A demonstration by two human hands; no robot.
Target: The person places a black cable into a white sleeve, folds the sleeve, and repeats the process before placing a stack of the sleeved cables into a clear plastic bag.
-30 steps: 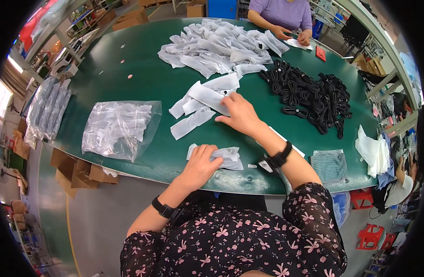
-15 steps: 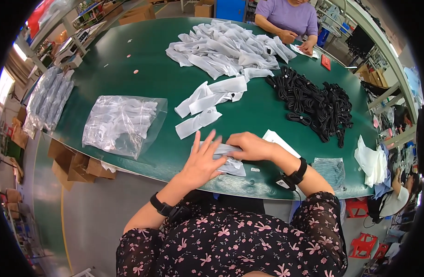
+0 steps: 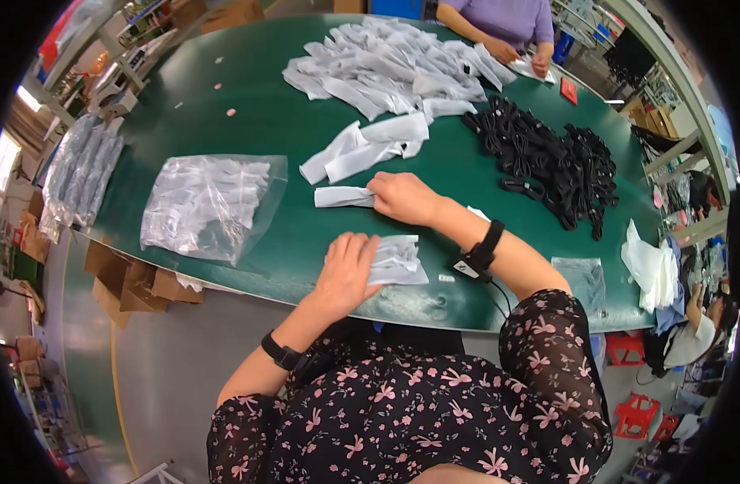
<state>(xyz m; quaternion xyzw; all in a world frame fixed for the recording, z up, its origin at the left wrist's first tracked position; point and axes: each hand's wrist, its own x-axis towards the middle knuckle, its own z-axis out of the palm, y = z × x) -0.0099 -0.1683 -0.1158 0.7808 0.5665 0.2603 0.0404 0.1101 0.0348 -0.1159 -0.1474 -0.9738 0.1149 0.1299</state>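
My left hand (image 3: 346,270) lies across the left end of a small stack of frosted white plastic packets (image 3: 400,262) by the table's near edge. Its fingers are along the far side and its thumb is on the near side, gripping the stack. Just beyond, my right hand (image 3: 406,198) is closed on the right end of a single frosted white packet (image 3: 341,197), whose left part sticks out flat on the table. More loose white packets (image 3: 370,152) lie a little farther off. What is under my right palm is hidden.
A large heap of white packets (image 3: 386,68) covers the far middle of the green table (image 3: 249,121). Coiled black cables (image 3: 547,165) are piled at right. A filled clear bag (image 3: 208,206) lies at left. Across the table, a person in purple (image 3: 507,24) handles something white.
My right hand has left the stack, moved away from me and closed on the single loose packet. My left hand has settled from spread fingers into a grip on the stack.
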